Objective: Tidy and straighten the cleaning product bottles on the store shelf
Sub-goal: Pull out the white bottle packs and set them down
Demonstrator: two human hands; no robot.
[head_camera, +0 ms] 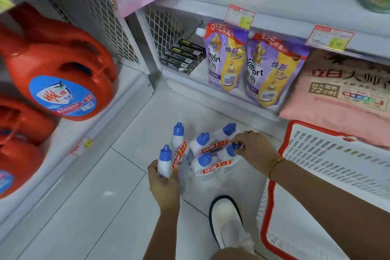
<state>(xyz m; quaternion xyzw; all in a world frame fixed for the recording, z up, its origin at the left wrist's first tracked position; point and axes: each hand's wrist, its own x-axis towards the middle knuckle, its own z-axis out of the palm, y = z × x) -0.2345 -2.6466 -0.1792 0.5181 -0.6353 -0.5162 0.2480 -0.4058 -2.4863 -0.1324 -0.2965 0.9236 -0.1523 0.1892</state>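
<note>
I am looking down at six white bottles (pixel 195 145) with blue pointed caps, all standing or leaning on the pale tiled floor (pixel 105 196) just in front of the low shelf (pixel 211 95). They are bundled in twos by three red-and-white "1+1" bands. The left hand (pixel 163 186) is wrapping round the near-left pair (pixel 166 164) and holding it nearly upright. The right hand (pixel 254 151) is curling over the other four, which are tilting together, and its fingertips are pinching at one cap (pixel 231 150). Two purple-and-yellow pouches (pixel 225 59) are standing on the shelf beyond, with one pink bag (pixel 341 91) to their right and a stack of black boxes (pixel 183 59) to their left. One red-rimmed white basket (pixel 272 196) is sitting at the near right, and one white shoe (pixel 226 217) is beside it. Red jugs (pixel 63 69) are crowding the left shelves, too blurred for me to count.
</note>
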